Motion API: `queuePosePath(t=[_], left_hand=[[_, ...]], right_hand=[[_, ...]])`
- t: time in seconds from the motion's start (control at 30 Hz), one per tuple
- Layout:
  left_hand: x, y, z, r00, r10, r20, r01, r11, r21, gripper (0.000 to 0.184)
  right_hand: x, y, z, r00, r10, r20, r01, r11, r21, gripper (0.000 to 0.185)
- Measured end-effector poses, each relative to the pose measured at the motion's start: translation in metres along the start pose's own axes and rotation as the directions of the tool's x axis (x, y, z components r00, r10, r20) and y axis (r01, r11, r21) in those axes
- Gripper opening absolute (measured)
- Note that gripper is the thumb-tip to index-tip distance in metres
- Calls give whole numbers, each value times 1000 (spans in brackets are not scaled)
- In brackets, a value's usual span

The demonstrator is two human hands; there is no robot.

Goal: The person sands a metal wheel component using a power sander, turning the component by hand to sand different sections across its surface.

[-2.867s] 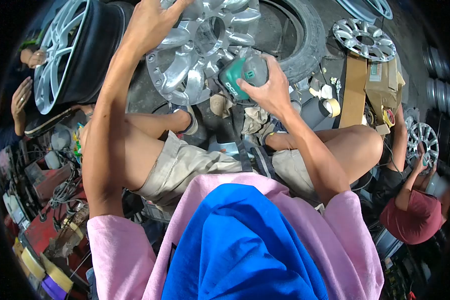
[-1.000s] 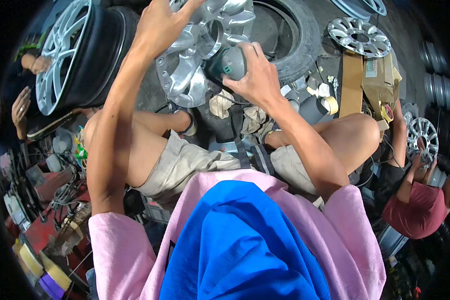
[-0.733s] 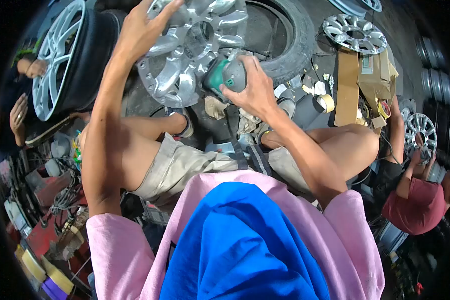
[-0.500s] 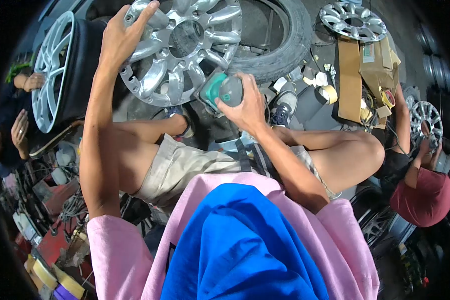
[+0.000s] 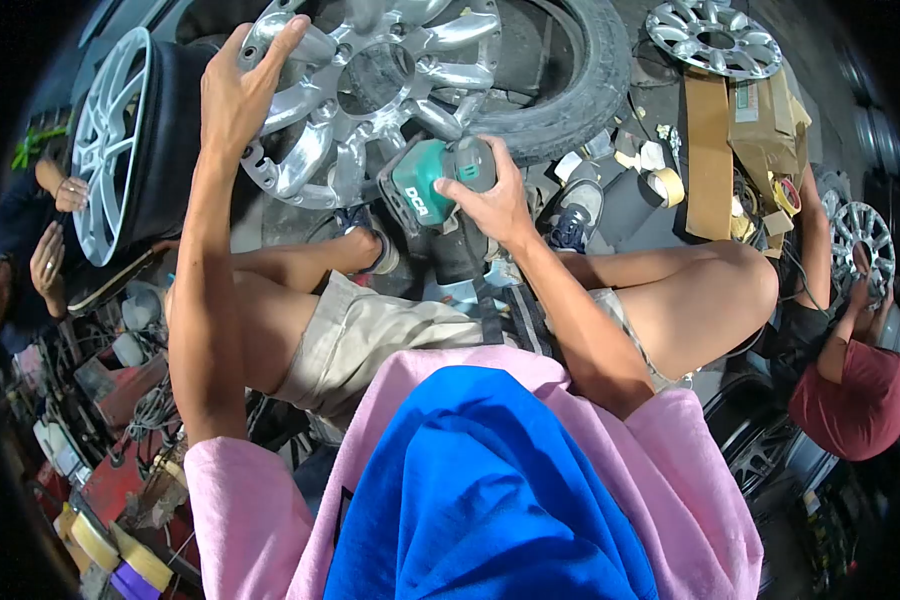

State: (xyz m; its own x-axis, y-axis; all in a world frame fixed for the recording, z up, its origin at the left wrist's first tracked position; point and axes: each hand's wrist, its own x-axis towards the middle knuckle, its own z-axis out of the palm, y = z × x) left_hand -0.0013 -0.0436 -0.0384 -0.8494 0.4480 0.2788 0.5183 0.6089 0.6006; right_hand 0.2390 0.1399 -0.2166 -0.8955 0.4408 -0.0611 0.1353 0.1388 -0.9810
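Note:
A shiny silver alloy wheel face (image 5: pixel 370 100) with several spokes is tilted up in front of me. My left hand (image 5: pixel 242 95) is closed around its upper left edge, thumb lying along a spoke. In my right hand (image 5: pixel 495 200) is a teal and dark grey DCA power sander (image 5: pixel 422 185), gripped by its rounded grey end. The sander's pad side faces the lower right spokes; whether it touches the metal I cannot tell. Behind the wheel face lies a grey tyre (image 5: pixel 598 85).
A silver wheel with a black barrel (image 5: pixel 110 150) stands at left, with another person's hands (image 5: pixel 60 225) beside it. Cardboard (image 5: pixel 708 155), masking tape (image 5: pixel 667 187) and another wheel face (image 5: pixel 715 40) lie at right. A person in a red shirt (image 5: pixel 855 400) handles a wheel face (image 5: pixel 860 240).
The sander has turned in my right hand, so its teal body and DCA lettering now show. My left hand keeps its hold on the wheel face. The whole view has shifted slightly.

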Motion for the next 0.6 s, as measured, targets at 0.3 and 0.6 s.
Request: queuePosePath(t=[0.3, 0.6], left_hand=[[-6, 8, -1, 999, -43, 18, 43, 999, -6, 55], [-4, 20, 2, 997, -4, 78, 7, 999, -34, 51]], right_hand=[[21, -11, -10, 995, 32, 90, -32, 999, -1, 71], [7, -25, -4, 998, 32, 45, -30, 998, -50, 72]])
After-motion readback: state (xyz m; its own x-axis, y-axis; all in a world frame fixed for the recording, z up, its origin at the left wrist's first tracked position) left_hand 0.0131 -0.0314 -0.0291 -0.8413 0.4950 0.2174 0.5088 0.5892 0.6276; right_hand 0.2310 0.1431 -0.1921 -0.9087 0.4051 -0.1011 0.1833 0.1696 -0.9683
